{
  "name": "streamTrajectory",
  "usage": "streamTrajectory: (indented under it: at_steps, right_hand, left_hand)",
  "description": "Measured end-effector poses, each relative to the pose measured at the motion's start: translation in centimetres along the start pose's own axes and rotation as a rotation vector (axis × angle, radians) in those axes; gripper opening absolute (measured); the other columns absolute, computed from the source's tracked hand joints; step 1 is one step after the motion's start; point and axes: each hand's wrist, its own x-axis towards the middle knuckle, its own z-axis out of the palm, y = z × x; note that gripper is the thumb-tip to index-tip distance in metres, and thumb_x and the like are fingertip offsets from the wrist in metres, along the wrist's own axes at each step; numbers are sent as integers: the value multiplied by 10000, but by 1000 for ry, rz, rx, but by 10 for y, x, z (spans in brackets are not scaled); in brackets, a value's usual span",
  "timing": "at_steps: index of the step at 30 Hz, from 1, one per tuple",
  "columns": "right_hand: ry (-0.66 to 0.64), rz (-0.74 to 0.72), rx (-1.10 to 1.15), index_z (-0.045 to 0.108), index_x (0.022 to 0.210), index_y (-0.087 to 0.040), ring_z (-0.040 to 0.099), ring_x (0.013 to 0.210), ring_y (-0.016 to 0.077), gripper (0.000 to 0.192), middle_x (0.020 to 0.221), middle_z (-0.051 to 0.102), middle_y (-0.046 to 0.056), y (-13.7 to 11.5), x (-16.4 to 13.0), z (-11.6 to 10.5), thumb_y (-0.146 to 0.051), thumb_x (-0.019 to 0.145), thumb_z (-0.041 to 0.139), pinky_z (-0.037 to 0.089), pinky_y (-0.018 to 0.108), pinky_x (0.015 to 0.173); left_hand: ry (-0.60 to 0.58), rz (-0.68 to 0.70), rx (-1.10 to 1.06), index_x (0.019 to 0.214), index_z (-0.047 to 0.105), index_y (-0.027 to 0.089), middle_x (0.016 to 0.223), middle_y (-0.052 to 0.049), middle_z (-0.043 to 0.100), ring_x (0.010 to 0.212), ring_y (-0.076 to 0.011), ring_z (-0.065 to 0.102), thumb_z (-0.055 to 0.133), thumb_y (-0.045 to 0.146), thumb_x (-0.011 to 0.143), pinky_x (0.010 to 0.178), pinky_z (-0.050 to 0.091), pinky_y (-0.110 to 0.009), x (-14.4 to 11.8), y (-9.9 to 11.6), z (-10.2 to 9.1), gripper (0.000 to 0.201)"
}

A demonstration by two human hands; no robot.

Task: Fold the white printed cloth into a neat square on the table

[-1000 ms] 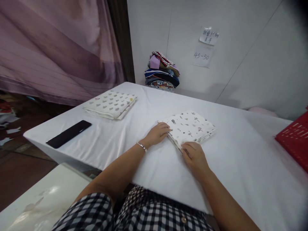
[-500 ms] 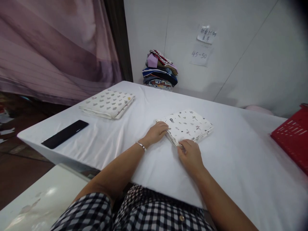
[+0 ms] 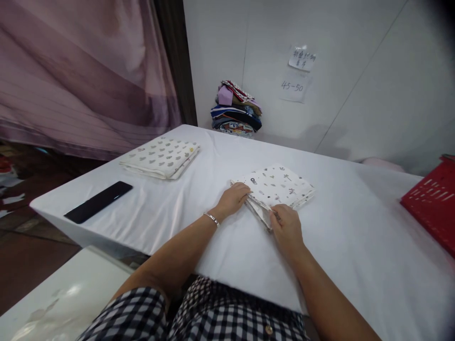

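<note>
A folded white cloth (image 3: pixel 275 182) with small dark printed motifs lies on the white-covered table (image 3: pixel 341 227) in front of me. My left hand (image 3: pixel 234 196) is closed on its near left edge, a silver bracelet at the wrist. At the near corner my right hand (image 3: pixel 287 226) pinches the upper layers, raised a little. Between the two hands the layers gape apart, and a lower layer shows below the right fingers. The fingertips of both hands are partly hidden by the cloth.
Left on the table lies a second folded cloth (image 3: pixel 161 158) with grey prints, behind a black phone-like slab (image 3: pixel 99 202). A stack of folded fabrics (image 3: pixel 236 111) stands by the wall. A red basket (image 3: pixel 432 199) is at right, a pale glossy surface (image 3: pixel 67 289) at lower left.
My right hand has lifted the cloth's upper layers at the near corner, so a gap has opened at the edge. My left hand stays on its edge. The view has tilted slightly.
</note>
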Motion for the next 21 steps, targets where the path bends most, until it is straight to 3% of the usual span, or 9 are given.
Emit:
streamTrajectory:
  at_steps: [5,11,21]
  right_hand:
    - [-146,-178,-121,626,901,-205,521,884,203,195,903,622,68,3,-4,3,-216,886,432,342,344,796]
    - [-99,-198,-156,639,924,-192,520,884,197,206,923,625,73,3,-5,3,-215,889,437,345,350,805]
    - [-172,-212,-125,653,906,-196,528,879,187,186,911,628,59,5,-7,3,-182,854,476,370,335,792]
  left_hand:
    - [-21,29,31,928,628,201,984,-41,640,1003,-179,529,467,192,873,847,472,-332,-2,-2,0,170]
    - [-39,24,45,940,635,206,993,-39,638,1013,-182,518,474,194,872,844,470,-329,-2,-3,-2,175]
    - [-41,-38,16,1005,608,214,1038,-32,631,1041,-185,519,486,173,852,878,465,-345,-4,-10,-11,200]
